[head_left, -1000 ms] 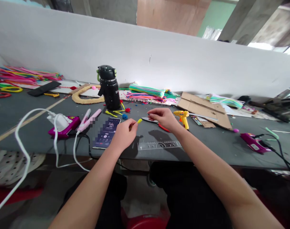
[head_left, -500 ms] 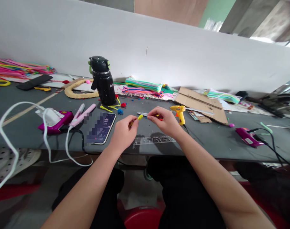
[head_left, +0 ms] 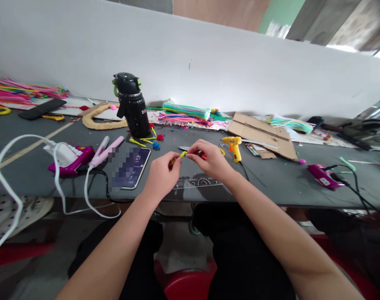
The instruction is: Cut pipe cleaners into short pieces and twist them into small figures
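My left hand (head_left: 164, 171) is closed in a pinch on a short yellow fuzzy piece (head_left: 183, 154), apparently pipe cleaner, whose tip shows past the fingers. Facing it, my right hand (head_left: 210, 159) pinches a tiny blue bit at the yellow tip; the fingers hide most of it. Behind the right hand lie scissors (head_left: 183, 148), blades pointing left, partly covered. A clear plastic ruler (head_left: 196, 182) rests below both hands. Yellow pipe-cleaner pieces (head_left: 138, 143) and a blue pompom (head_left: 156, 146) sit beyond the left hand.
A phone (head_left: 135, 168), a pink flat iron (head_left: 106, 152) and a purple power adapter (head_left: 74, 162) with white cables are on the left. A black bottle (head_left: 135, 112) stands behind. On the right are a yellow glue gun (head_left: 235, 146), cardboard (head_left: 261, 133) and another purple adapter (head_left: 325, 177).
My right hand has moved left, bringing the blue bit from a small gap up to the yellow tip. My left hand keeps its pinch. The view has shifted slightly.
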The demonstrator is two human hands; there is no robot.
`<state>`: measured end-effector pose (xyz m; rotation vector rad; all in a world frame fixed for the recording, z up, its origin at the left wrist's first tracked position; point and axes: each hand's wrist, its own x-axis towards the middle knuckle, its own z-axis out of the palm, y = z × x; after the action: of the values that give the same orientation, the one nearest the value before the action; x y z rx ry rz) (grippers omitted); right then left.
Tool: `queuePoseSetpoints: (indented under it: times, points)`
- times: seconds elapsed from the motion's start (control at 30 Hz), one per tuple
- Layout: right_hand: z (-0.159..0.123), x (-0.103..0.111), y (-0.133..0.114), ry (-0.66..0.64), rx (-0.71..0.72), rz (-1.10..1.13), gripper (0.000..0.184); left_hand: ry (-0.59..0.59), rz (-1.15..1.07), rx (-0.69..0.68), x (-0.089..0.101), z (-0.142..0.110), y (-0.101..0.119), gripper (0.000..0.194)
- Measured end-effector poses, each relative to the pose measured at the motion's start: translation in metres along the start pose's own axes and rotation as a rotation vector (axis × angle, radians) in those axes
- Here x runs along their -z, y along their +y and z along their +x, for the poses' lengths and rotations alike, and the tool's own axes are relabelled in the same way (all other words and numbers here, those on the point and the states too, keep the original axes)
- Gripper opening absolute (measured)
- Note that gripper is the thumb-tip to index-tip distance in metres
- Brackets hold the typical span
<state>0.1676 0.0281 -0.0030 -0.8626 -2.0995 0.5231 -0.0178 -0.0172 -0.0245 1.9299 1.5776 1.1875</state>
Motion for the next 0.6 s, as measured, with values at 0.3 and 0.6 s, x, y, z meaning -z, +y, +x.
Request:
queuePoseSetpoints:
  times: [0.3, 0.6]
  points:
    - [-0.0002, -0.0009, 0.0037, 0.030, 0.010, -0.034, 0.010, 0.002, -0.018, -0.027, -0.0012, -0.0008, -0.0014, 0.024]
    - [-0.0013, -0.0007, 0.0027, 0.018, -0.029, -0.012, 0.008, 0.011, -0.017, -0.042, -0.0024, -0.0004, -0.0035, 0.023]
